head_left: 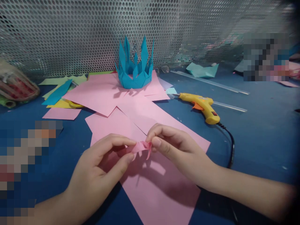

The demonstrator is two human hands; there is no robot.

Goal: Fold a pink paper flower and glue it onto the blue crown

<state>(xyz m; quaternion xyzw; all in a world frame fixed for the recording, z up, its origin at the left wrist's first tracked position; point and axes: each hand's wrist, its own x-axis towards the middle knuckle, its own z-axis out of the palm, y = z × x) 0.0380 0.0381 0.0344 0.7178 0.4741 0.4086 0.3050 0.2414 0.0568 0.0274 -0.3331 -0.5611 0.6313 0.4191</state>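
My left hand [98,168] and my right hand [178,147] meet over the table, both pinched on a small folded pink paper piece [140,147]. The left thumb and forefinger grip its left end, the right fingertips its right end. The piece hangs just above large pink paper sheets [159,187] spread on the blue table [257,137]. Behind them stands a blue folded paper crown [134,67], upright on more pink sheets.
A yellow glue gun [202,106] lies right of the sheets, its black cord [231,143] running toward me. Clear glue sticks [211,82] and a teal paper scrap [202,70] lie farther back. Green, yellow and blue papers [61,90] sit left. A perforated metal screen [70,31] closes the back.
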